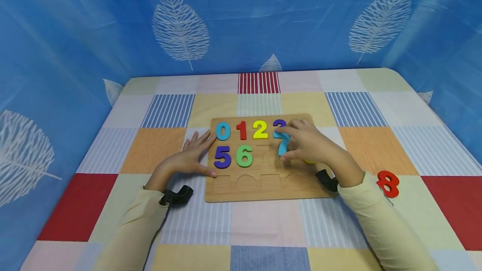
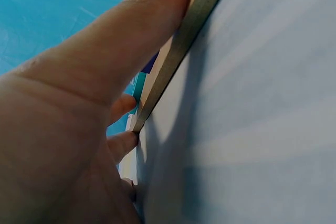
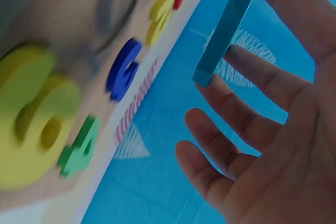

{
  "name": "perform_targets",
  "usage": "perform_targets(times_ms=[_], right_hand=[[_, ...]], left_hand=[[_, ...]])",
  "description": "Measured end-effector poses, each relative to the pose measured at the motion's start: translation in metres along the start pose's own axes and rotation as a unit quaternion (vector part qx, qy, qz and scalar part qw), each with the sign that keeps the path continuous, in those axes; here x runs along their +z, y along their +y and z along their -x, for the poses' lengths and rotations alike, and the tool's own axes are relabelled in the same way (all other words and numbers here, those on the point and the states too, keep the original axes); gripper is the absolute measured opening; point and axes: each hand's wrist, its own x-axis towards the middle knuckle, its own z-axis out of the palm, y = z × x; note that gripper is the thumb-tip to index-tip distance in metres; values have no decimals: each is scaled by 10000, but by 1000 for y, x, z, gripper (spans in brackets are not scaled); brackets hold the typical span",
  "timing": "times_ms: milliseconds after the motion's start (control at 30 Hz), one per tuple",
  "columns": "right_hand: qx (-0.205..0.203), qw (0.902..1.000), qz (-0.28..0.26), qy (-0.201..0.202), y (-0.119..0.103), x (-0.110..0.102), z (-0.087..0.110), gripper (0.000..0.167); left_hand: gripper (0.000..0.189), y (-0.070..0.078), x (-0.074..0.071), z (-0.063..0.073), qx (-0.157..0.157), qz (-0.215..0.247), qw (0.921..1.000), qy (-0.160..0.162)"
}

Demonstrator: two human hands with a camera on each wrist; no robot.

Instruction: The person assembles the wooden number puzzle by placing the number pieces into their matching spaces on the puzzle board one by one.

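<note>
My right hand [image 1: 310,143] pinches a light-blue number 7 piece [image 1: 284,144] between thumb and fingers. It is held above a wooden number puzzle board [image 1: 269,193]. In the right wrist view the 7 piece [image 3: 223,32] appears edge-on at the fingertips, apart from the board. My left hand [image 1: 193,154] has its fingers spread and touches the board's left edge. Seated on the board are a blue 0, a red 1 [image 1: 243,131], a yellow 2, a purple 3, a purple 5 and a green 6 [image 1: 239,159]. My right hand partly hides a yellow 9 [image 3: 34,95] and a green 4 [image 3: 79,150].
A red 8 piece [image 1: 388,183] lies on the patchwork tablecloth [image 1: 269,233] right of the board, beside my right sleeve. Recesses line the board's bottom row. A blue leaf-patterned curtain [image 1: 263,16] stands behind the table.
</note>
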Motion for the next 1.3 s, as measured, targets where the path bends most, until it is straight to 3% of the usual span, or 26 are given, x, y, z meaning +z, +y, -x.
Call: perform_targets(times_ms=[433,1300], right_hand=[[7,9994,-123,-329,-7,17,-10,69],[30,9980,182,-611,-23,33,-21,68]], left_hand=[[111,6,2,-3,87,44,9999,-69],[111,1,1,-2,-42,28,10000,-3]])
